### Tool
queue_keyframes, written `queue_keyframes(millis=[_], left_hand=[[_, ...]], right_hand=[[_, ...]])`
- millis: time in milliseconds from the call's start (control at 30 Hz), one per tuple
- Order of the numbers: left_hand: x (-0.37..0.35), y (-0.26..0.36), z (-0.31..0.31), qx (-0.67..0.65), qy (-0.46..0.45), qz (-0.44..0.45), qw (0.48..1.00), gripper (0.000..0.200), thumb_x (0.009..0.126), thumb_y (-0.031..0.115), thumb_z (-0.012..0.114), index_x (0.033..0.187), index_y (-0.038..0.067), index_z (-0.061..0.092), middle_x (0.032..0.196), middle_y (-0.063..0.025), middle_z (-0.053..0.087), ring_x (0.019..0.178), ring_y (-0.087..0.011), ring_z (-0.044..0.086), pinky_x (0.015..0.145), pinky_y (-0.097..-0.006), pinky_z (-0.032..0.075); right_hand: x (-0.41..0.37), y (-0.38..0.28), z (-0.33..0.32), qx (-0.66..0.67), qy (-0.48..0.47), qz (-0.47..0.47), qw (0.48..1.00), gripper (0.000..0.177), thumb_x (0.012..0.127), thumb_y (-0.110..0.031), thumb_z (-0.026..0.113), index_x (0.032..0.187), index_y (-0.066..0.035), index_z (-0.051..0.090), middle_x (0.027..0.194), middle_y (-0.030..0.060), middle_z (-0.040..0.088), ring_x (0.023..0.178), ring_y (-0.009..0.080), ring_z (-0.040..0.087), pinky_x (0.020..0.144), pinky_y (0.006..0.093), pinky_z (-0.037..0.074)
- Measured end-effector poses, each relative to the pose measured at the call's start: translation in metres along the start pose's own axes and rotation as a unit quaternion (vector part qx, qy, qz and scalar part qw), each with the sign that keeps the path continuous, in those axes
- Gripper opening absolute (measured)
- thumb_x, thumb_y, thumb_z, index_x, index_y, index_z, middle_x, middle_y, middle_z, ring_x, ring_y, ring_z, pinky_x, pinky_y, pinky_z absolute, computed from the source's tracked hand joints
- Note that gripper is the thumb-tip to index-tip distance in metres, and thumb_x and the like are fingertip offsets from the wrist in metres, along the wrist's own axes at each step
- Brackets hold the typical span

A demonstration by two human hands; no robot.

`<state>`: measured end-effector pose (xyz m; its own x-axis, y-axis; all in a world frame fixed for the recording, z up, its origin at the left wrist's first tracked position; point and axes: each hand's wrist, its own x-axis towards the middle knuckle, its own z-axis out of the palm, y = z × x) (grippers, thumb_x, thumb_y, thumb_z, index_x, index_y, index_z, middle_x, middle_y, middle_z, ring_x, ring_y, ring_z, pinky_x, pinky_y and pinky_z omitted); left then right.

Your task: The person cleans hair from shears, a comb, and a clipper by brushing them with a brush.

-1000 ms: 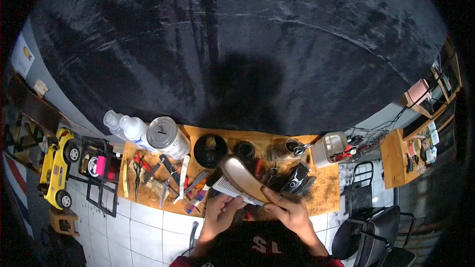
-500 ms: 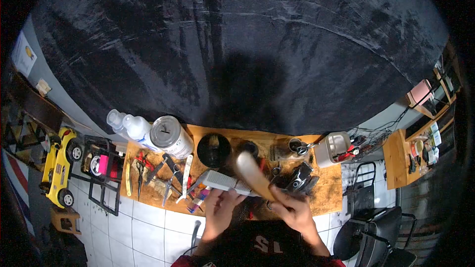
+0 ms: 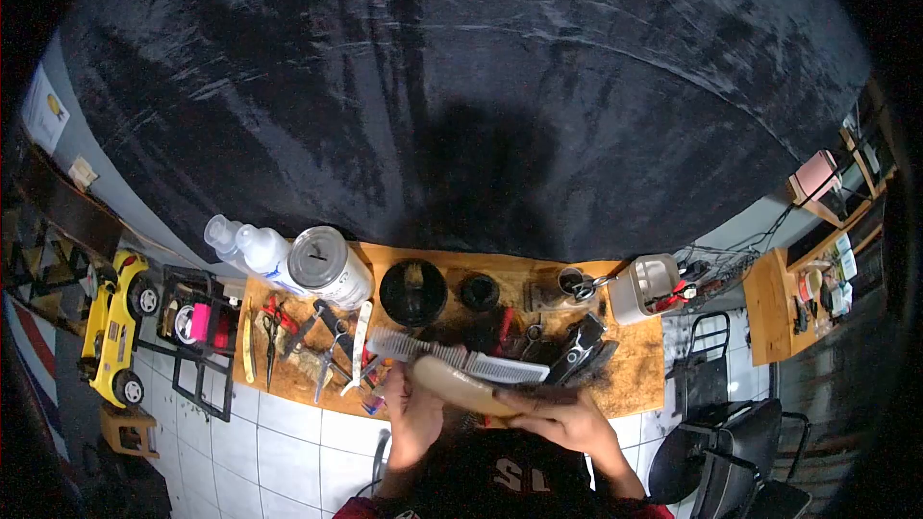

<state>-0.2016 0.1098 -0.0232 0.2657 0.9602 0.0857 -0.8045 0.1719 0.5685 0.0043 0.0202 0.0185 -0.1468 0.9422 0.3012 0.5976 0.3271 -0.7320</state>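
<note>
My left hand (image 3: 413, 415) is closed on a long grey comb (image 3: 500, 366), whose teeth show above the table's front edge. A pale wooden-handled brush (image 3: 452, 384) is gripped in my right hand (image 3: 569, 418); it lies across the front of the comb and close to my left fingers. Beyond the comb sit a black bowl (image 3: 413, 303) with a brush in it and a small black round container (image 3: 478, 292). Black clippers (image 3: 580, 351) lie just past my right hand.
The wooden table (image 3: 639, 365) holds scissors (image 3: 332, 351), a straight razor (image 3: 360, 341), red-handled pliers (image 3: 276, 322), a large can (image 3: 330, 269), spray bottles (image 3: 261, 248) and a beige bin (image 3: 646, 286). A yellow toy car (image 3: 113, 332) is at the left, a black chair (image 3: 745, 452) at the right.
The brush has swung down and left, from above the comb to in front of it. The comb now reaches further right, and my left hand has moved slightly left.
</note>
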Motion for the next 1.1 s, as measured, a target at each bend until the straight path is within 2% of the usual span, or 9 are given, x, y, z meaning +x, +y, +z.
queue_keyframes(millis=[233,333,433,633,767,900,1033,1067,1100], left_hand=[[0.001,0.008,0.019,0.186,0.029,-0.048,0.981,0.024,0.101,0.007,0.035,0.119,-0.005,0.046,0.111,-0.0167,0.058,0.105,-0.0294,0.061,0.093,-0.0464,0.052],[-0.002,0.006,0.006,0.217,0.020,-0.066,0.974,0.023,0.100,0.005,0.037,0.117,-0.007,0.048,0.110,-0.0164,0.058,0.106,-0.0278,0.060,0.092,-0.0446,0.052],[-0.003,0.011,0.015,0.247,-0.026,-0.087,0.965,0.022,0.099,0.002,0.038,0.113,-0.008,0.051,0.108,-0.0152,0.059,0.106,-0.0259,0.059,0.093,-0.0427,0.052],[-0.001,0.011,0.019,0.231,-0.003,-0.081,0.969,0.020,0.097,0.002,0.045,0.110,-0.008,0.056,0.104,-0.0129,0.062,0.106,-0.0191,0.058,0.093,-0.0332,0.050],[0.003,0.022,0.008,0.422,-0.166,-0.107,0.885,0.027,0.098,0.001,0.042,0.124,-0.007,0.046,0.123,-0.0156,0.056,0.113,-0.0271,0.056,0.097,-0.0427,0.048],[0.001,0.029,0.019,0.390,-0.157,-0.172,0.891,0.028,0.098,0.000,0.041,0.125,-0.005,0.046,0.128,-0.0167,0.054,0.117,-0.0258,0.054,0.098,-0.0372,0.049],[0.002,0.023,0.036,0.309,-0.060,-0.186,0.931,0.032,0.096,-0.002,0.042,0.128,-0.001,0.045,0.129,-0.0152,0.053,0.118,-0.0261,0.053,0.097,-0.0368,0.049],[0.010,0.026,0.016,0.551,-0.258,-0.038,0.793,0.039,0.095,-0.004,0.044,0.133,0.002,0.040,0.130,-0.0145,0.053,0.118,-0.0261,0.053,0.096,-0.0362,0.050],[0.009,0.027,0.019,0.509,-0.227,-0.098,0.824,0.041,0.094,-0.004,0.045,0.134,0.002,0.038,0.130,-0.0151,0.052,0.118,-0.0259,0.053,0.096,-0.0362,0.051]], right_hand=[[0.015,-0.019,-0.004,-0.011,0.116,0.098,0.988,0.039,0.076,-0.008,0.074,0.115,-0.004,0.066,0.108,0.0155,0.067,0.090,0.0279,0.069,0.079,0.0332,0.053],[0.013,-0.020,-0.007,0.025,0.040,-0.008,0.999,0.040,0.076,-0.007,0.074,0.115,-0.003,0.065,0.108,0.0164,0.067,0.090,0.0274,0.069,0.079,0.0332,0.053],[0.016,-0.023,-0.004,-0.067,0.087,0.034,0.993,0.042,0.075,-0.007,0.075,0.115,-0.002,0.065,0.106,0.0163,0.068,0.090,0.0268,0.069,0.079,0.0324,0.053],[0.019,-0.022,-0.002,-0.005,0.124,0.056,0.991,0.042,0.074,-0.010,0.076,0.114,-0.002,0.065,0.106,0.0165,0.068,0.088,0.0292,0.069,0.079,0.0344,0.053],[0.021,-0.018,-0.009,-0.020,0.035,-0.044,0.998,0.042,0.075,-0.009,0.075,0.115,-0.001,0.065,0.102,0.0202,0.068,0.083,0.0284,0.070,0.074,0.0329,0.055],[0.024,-0.027,-0.010,0.007,0.103,0.172,0.980,0.035,0.079,-0.015,0.072,0.114,-0.007,0.067,0.109,0.0089,0.068,0.093,0.0276,0.068,0.082,0.0353,0.053],[0.015,-0.012,-0.012,-0.021,0.090,-0.036,0.995,0.043,0.076,-0.011,0.075,0.117,-0.006,0.065,0.099,0.0158,0.070,0.080,0.0286,0.070,0.072,0.0333,0.055],[0.015,-0.014,-0.012,-0.012,0.049,-0.069,0.996,0.043,0.075,-0.012,0.075,0.116,-0.006,0.066,0.101,0.0166,0.069,0.079,0.0292,0.070,0.070,0.0331,0.055],[0.017,-0.016,-0.011,-0.022,0.065,-0.047,0.997,0.043,0.075,-0.012,0.075,0.116,-0.006,0.066,0.100,0.0167,0.069,0.078,0.0293,0.070,0.070,0.0331,0.055]])
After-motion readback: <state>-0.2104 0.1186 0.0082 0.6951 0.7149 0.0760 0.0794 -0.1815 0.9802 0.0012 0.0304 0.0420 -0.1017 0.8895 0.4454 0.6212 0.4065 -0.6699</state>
